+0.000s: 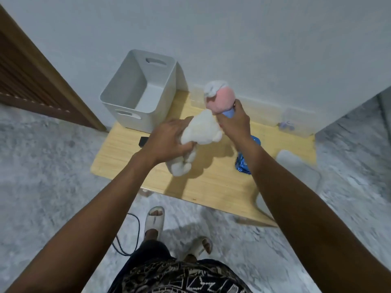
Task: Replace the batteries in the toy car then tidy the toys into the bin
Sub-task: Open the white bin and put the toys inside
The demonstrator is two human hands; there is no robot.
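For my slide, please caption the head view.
Both hands lift plush toys beside an empty bin.

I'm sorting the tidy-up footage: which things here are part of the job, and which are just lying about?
Part of the job: white plush toy in left hand; pink plush toy in right hand; empty grey bin.

Lying about: clear box; black block; floor cable.

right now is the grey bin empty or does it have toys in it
Empty as far as visible: the grey bin shows bare inner walls and floor. Both hands hold plush toys outside it.
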